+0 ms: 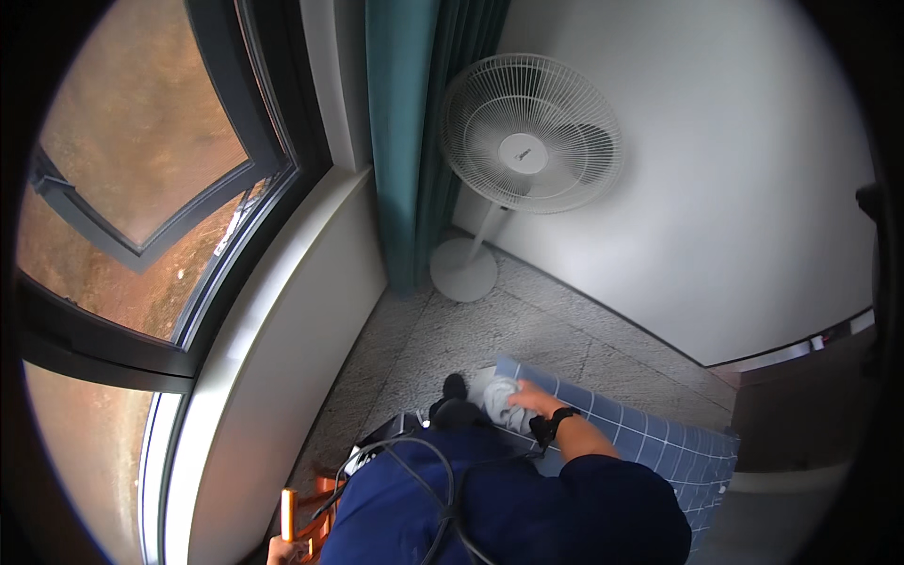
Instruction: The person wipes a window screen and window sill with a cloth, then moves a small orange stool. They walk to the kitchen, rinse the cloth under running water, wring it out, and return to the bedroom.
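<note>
My right hand grips a crumpled light grey cloth over the corner of a blue surface with a white grid pattern. A black band is on my right wrist. At the bottom left, my left hand is at an orange slatted item, possibly a chair, with its fingers by an upright orange bar. The picture's lower edge cuts off part of that hand, and whether it grips the item is unclear.
A white pedestal fan stands on the grey tiled floor beside a teal curtain. Along the left runs a window sill under an open dark-framed window. A cable hangs over my dark blue shirt.
</note>
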`<action>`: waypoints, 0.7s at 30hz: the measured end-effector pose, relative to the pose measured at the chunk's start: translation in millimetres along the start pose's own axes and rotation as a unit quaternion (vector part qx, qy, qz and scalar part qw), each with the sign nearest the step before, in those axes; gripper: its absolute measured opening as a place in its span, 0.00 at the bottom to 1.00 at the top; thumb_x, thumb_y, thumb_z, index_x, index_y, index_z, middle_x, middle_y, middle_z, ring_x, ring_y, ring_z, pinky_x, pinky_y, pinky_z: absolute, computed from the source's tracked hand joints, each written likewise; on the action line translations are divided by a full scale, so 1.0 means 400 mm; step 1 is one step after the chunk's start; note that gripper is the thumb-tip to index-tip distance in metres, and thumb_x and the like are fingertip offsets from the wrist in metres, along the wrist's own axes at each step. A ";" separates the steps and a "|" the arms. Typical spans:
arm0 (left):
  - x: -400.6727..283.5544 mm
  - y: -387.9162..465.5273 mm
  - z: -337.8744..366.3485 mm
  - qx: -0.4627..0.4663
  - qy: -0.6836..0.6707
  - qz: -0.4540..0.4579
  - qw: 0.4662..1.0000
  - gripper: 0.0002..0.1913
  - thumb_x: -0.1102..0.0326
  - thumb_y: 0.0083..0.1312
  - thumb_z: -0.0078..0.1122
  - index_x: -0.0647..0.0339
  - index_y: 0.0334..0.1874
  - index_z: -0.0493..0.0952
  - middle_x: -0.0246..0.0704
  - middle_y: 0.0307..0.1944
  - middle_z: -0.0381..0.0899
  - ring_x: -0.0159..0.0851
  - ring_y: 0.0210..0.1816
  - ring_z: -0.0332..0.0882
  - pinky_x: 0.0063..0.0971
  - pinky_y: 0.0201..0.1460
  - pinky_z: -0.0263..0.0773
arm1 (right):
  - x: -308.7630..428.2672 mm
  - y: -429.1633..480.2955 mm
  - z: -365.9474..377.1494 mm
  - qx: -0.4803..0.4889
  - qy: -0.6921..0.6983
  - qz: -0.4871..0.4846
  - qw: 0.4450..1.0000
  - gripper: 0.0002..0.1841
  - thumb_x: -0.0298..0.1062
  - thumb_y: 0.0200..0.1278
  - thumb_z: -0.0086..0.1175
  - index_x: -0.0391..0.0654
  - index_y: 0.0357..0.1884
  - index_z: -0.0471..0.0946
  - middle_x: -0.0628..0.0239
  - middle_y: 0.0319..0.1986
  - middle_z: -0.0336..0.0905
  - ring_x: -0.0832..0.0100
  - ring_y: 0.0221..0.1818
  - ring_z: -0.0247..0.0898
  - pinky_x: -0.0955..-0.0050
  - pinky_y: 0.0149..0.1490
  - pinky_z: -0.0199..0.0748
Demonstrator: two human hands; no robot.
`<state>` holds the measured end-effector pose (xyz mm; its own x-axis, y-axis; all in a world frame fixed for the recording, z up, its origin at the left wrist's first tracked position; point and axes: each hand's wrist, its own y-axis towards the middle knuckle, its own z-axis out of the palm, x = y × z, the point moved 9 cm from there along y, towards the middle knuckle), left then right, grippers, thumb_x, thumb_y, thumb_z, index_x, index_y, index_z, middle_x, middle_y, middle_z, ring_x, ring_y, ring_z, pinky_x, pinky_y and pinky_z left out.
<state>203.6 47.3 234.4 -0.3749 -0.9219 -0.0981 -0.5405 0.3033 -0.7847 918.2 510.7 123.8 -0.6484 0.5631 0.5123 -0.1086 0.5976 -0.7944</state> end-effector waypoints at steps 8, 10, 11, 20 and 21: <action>-0.299 -0.043 0.083 0.046 0.100 -0.037 0.993 0.20 0.58 0.46 0.85 0.66 0.33 0.87 0.36 0.23 0.86 0.37 0.24 0.83 0.33 0.30 0.77 | 0.075 0.183 -0.252 0.019 0.171 -0.036 0.984 0.40 0.36 0.49 0.66 0.29 0.67 0.71 0.55 0.44 0.81 0.61 0.43 0.77 0.63 0.48 0.76; -0.373 -0.044 0.083 0.033 0.115 -0.062 0.991 0.23 0.57 0.44 0.86 0.66 0.36 0.87 0.37 0.27 0.87 0.38 0.28 0.85 0.34 0.35 0.79 | 0.095 0.220 -0.306 0.016 0.159 -0.051 0.986 0.30 0.30 0.50 0.62 0.33 0.59 0.76 0.59 0.41 0.82 0.63 0.42 0.78 0.63 0.48 0.77; -0.433 -0.033 0.083 0.019 0.134 -0.048 0.990 0.24 0.57 0.43 0.86 0.67 0.37 0.87 0.38 0.30 0.88 0.39 0.30 0.86 0.34 0.37 0.80 | 0.101 0.233 -0.342 0.003 0.148 -0.054 0.987 0.26 0.27 0.50 0.60 0.35 0.56 0.78 0.61 0.40 0.82 0.64 0.41 0.78 0.63 0.47 0.77; -0.646 0.131 0.116 0.026 0.125 -0.045 0.991 0.25 0.54 0.51 0.79 0.68 0.43 0.87 0.45 0.38 0.90 0.45 0.42 0.89 0.37 0.45 0.82 | 0.107 0.220 -0.529 -0.096 0.144 0.041 0.984 0.32 0.35 0.48 0.65 0.33 0.59 0.76 0.53 0.43 0.84 0.57 0.45 0.81 0.61 0.50 0.78; -0.666 0.163 0.115 0.016 0.133 -0.034 0.990 0.26 0.52 0.53 0.77 0.69 0.45 0.87 0.48 0.40 0.90 0.47 0.45 0.90 0.39 0.47 0.82 | 0.086 0.218 -0.539 -0.104 0.165 0.048 0.980 0.32 0.35 0.47 0.65 0.33 0.59 0.77 0.53 0.42 0.84 0.57 0.45 0.81 0.60 0.49 0.78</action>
<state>302.9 301.6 181.0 -0.5261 -0.8422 0.1175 -0.5488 0.2307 -0.8035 1048.9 705.4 142.6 -0.3649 0.7554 0.5442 0.1184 0.6174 -0.7777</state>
